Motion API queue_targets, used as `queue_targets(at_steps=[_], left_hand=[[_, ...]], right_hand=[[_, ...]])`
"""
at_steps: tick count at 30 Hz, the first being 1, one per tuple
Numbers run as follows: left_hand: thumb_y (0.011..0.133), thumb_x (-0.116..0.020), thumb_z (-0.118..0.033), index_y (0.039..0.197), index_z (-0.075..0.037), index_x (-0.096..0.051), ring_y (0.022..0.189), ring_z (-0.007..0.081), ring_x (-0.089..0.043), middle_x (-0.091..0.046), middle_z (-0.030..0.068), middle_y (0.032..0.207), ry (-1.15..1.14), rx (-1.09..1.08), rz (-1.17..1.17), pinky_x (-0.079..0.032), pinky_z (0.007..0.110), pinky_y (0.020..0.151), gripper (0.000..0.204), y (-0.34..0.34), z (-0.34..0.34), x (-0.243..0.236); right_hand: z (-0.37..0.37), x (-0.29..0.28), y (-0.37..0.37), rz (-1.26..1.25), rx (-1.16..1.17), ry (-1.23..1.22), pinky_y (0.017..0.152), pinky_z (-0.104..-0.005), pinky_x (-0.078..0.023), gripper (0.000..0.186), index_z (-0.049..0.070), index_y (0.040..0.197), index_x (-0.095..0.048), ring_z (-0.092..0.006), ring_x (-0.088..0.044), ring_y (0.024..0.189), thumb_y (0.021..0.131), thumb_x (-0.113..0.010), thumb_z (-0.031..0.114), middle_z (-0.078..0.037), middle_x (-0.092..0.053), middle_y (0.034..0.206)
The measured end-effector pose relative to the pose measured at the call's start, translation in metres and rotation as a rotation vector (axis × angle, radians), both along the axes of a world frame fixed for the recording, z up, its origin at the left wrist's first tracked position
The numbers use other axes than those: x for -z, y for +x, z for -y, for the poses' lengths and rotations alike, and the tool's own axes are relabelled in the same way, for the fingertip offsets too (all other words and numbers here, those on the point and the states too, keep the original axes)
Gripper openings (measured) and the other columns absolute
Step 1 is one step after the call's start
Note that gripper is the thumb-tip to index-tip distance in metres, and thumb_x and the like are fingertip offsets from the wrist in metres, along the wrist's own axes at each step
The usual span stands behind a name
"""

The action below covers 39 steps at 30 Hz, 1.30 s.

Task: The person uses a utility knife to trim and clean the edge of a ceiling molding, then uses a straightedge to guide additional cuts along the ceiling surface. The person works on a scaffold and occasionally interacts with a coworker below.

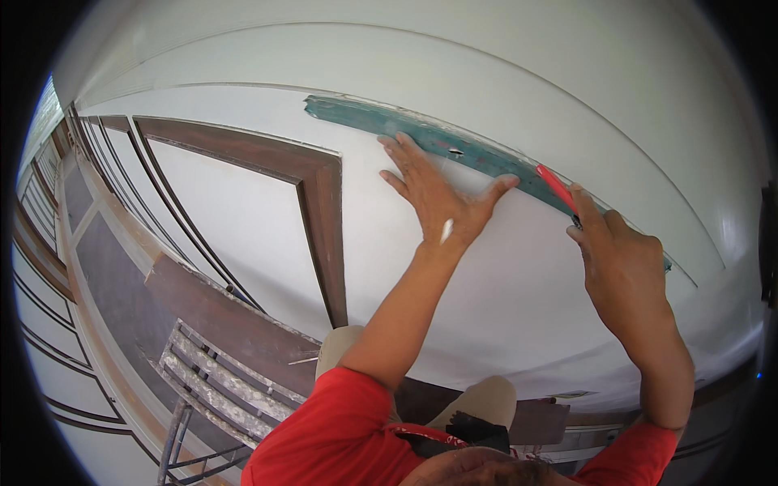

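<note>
A long green straightedge with a small slot lies slantwise against the white panel surface. My left hand presses on its lower edge, fingers and thumb spread apart; a white smear marks that wrist. Further right, my right hand is closed around a slim red utility knife, which lies over the straightedge near its upper edge. The knife's tip is too small to make out. Behind my right hand, part of the straightedge is hidden, and its far end shows just beyond.
Left of my arms, a dark brown wooden frame borders a white panel. Below stands a paint-spattered slatted bench with metal legs. Railings and brown trim run along the far left. Thin curved lines cross the white surface above.
</note>
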<state>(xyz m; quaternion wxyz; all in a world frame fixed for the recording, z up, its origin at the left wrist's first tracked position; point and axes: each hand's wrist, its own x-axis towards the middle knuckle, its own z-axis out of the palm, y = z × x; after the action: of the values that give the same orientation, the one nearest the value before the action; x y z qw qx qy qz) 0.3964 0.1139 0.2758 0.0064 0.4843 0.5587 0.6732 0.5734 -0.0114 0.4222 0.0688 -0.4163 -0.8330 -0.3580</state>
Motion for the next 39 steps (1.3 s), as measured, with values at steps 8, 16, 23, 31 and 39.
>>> queue_targets(at_steps=[8,16,23,31,39], left_hand=[[0.068,-0.087,-0.071,0.156,0.017,0.011,0.157,0.0499,0.012,0.002,0.0454,0.163,-0.019,-0.062,-0.072,0.01,0.064,0.123,0.159,-0.003,-0.005,0.004],[0.072,-0.079,-0.079,0.157,0.015,0.011,0.158,0.0497,0.004,0.004,0.0416,0.165,0.042,-0.086,-0.086,0.003,0.056,0.127,0.155,-0.006,-0.006,0.01],[0.069,-0.076,-0.084,0.161,0.009,0.011,0.158,0.0481,0.01,0.004,0.0421,0.165,0.08,-0.003,-0.051,-0.003,0.059,0.126,0.157,-0.005,-0.005,0.006],[0.08,-0.07,-0.08,0.163,0.006,0.008,0.159,0.0437,-0.006,-0.007,0.0343,0.169,0.14,0.047,0.077,-0.011,0.048,0.128,0.143,-0.013,0.0,0.006],[0.089,-0.08,-0.011,0.162,-0.002,0.019,0.133,0.0375,-0.052,-0.045,0.0273,0.149,0.415,0.16,0.604,-0.038,0.055,0.119,0.123,-0.016,0.017,0.006]], right_hand=[[0.005,0.034,0.055,-0.472,-0.293,-0.016,0.054,-0.0353,-0.048,0.055,0.003,0.145,-0.056,-0.0239,-0.064,0.062,0.093,-0.073,0.006,-0.012,-0.067,0.084],[-0.026,0.102,0.117,-0.896,-0.384,0.143,0.056,-0.0279,-0.05,0.059,0.002,0.148,-0.054,-0.0139,-0.068,0.068,0.094,-0.076,0.009,-0.013,-0.075,0.099],[-0.08,0.135,0.154,-1.031,-0.269,0.29,0.056,-0.025,-0.052,0.058,0.006,0.144,-0.06,-0.0112,-0.072,0.07,0.089,-0.081,0.006,-0.013,-0.079,0.109],[-0.093,0.143,0.159,-0.926,-0.379,0.434,0.062,-0.0265,-0.058,0.054,0.004,0.136,-0.066,-0.0175,-0.077,0.08,0.085,-0.083,0.003,-0.013,-0.078,0.115],[-0.056,0.225,0.155,-0.882,-0.392,0.345,0.065,-0.0309,-0.057,0.056,-0.003,0.134,-0.065,-0.0246,-0.074,0.078,0.081,-0.084,-0.002,-0.017,-0.075,0.108]])
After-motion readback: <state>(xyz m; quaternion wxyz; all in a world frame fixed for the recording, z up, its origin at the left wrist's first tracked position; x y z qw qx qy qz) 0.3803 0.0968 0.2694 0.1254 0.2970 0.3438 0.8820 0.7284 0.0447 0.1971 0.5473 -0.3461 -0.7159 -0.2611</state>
